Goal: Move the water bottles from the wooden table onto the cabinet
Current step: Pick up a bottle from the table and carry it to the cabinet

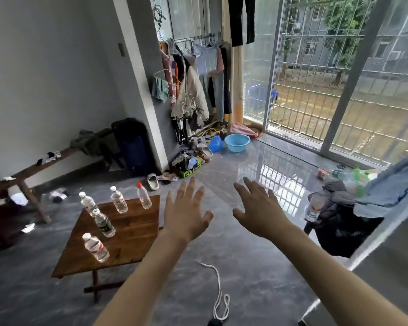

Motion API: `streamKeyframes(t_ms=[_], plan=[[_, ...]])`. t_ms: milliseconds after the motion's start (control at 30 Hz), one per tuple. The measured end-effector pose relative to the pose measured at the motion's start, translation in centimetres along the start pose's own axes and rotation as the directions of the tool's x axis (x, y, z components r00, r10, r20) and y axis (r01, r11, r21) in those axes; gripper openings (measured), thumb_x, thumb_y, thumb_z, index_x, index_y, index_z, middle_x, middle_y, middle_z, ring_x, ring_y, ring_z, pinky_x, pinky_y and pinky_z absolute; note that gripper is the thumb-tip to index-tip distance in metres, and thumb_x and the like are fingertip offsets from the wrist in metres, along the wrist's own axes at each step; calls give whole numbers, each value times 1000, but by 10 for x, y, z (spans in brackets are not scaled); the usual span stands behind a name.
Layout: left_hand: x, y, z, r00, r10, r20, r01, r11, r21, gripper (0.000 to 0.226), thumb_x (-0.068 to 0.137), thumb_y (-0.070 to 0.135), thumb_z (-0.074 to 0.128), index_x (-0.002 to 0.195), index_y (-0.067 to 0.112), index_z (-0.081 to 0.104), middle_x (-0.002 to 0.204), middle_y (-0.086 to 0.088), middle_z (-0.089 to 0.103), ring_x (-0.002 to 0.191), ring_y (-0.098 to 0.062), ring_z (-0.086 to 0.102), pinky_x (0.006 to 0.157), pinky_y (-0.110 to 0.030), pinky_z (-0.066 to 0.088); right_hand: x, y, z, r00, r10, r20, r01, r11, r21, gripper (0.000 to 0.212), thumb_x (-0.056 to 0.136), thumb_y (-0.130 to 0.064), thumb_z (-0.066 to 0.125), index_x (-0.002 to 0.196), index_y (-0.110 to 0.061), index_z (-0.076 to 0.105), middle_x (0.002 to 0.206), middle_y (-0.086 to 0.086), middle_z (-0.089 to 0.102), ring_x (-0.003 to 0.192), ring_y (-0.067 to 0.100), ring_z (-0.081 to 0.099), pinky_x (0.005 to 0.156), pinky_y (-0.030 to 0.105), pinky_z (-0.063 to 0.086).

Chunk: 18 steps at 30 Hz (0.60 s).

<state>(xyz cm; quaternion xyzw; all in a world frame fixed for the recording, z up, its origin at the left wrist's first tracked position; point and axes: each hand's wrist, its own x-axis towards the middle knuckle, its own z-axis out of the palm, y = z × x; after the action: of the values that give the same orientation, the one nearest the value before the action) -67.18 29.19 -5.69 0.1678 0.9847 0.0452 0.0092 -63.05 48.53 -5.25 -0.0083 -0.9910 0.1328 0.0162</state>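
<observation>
Bare forearms, no sleeves, rings, watch.

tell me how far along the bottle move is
Barely begun, it seems. Five clear plastic water bottles stand on the square wooden table. Left hand and right hand are open in the air, holding nothing. All five remain to be moved.

- Head view, the only one: worn high, looking forward and down across the floor toward the barred window [320, 67].
- Wooden table [132, 234] sits lower left, near; both outstretched forearms enter from the bottom edge.
</observation>
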Motion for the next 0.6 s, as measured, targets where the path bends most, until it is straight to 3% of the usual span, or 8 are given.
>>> streamKeyframes(t_ms=[367, 600], plan=[[198, -39, -3, 996, -64, -55, 61, 997, -48, 79, 99, 62, 39, 163, 31, 5, 170, 1, -21, 157, -21, -15, 125, -56, -2, 211, 11, -29, 998, -67, -10, 65, 989, -132, 74, 90, -50, 54, 153, -31, 19, 166, 3, 11, 152, 27, 12, 119, 55, 13], [291, -73, -11, 991, -93, -91, 87, 994, -72, 78, 98, 61, 40, 162, 29, 9, 172, 2, -10, 158, -20, -9, 125, -53, 2, 314, 13, -47, 994, -88, -65, 78, 987, -144, 74, 87, -49, 58, 150, -28, 26, 164, 5, 20, 146, 29, 28, 116, 56, 27]])
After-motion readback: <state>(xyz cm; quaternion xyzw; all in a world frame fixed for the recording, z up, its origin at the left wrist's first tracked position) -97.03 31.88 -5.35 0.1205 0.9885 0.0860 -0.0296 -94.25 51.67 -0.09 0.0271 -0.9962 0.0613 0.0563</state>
